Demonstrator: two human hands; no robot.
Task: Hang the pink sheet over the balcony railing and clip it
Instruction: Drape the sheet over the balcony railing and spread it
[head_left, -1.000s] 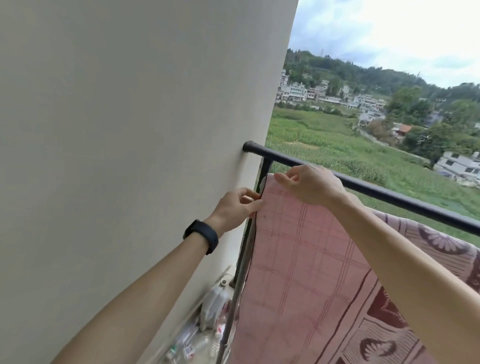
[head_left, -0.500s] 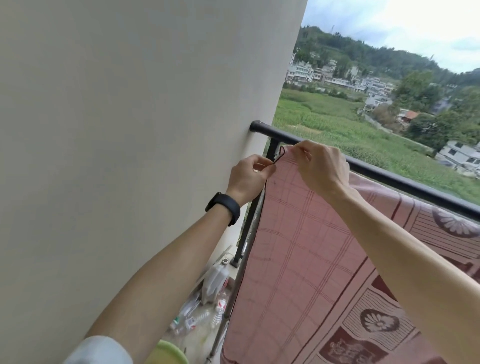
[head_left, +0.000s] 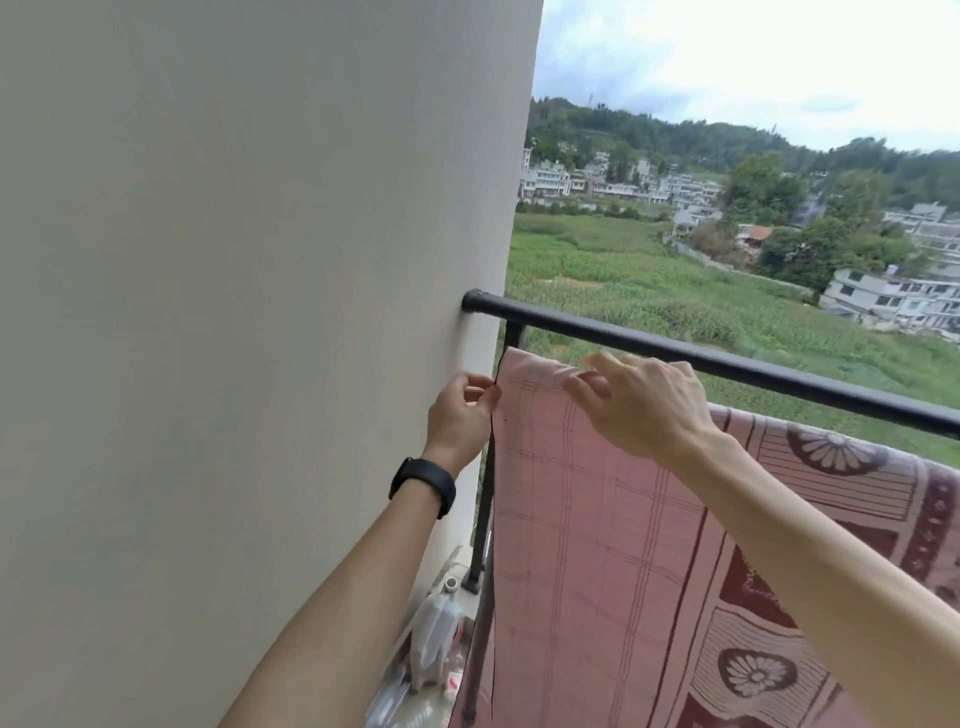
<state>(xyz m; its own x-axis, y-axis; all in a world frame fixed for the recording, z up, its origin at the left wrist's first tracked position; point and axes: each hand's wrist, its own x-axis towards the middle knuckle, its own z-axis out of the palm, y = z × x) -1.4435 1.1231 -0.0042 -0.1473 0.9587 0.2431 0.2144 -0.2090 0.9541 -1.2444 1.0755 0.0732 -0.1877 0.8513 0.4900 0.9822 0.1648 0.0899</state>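
Observation:
The pink sheet (head_left: 597, 530), checked on this side with dark red flower patterns further right, hangs in front of the black balcony railing (head_left: 727, 364). Its top left corner sits just below the top rail, near the wall. My left hand (head_left: 460, 413), with a black band on the wrist, pinches the sheet's left edge at the corner. My right hand (head_left: 639, 402) grips the top edge a little to the right, fingers curled over the fabric. No clip is visible.
A pale wall (head_left: 260, 312) rises close on the left, and the rail ends against it. Plastic bottles and packets (head_left: 436, 639) lie on the floor by the railing post. Beyond the railing are fields and houses far below.
The sheet's top corner has dropped from the rail to just below it. Both hands came down with it, still holding the edge. The view has shifted slightly.

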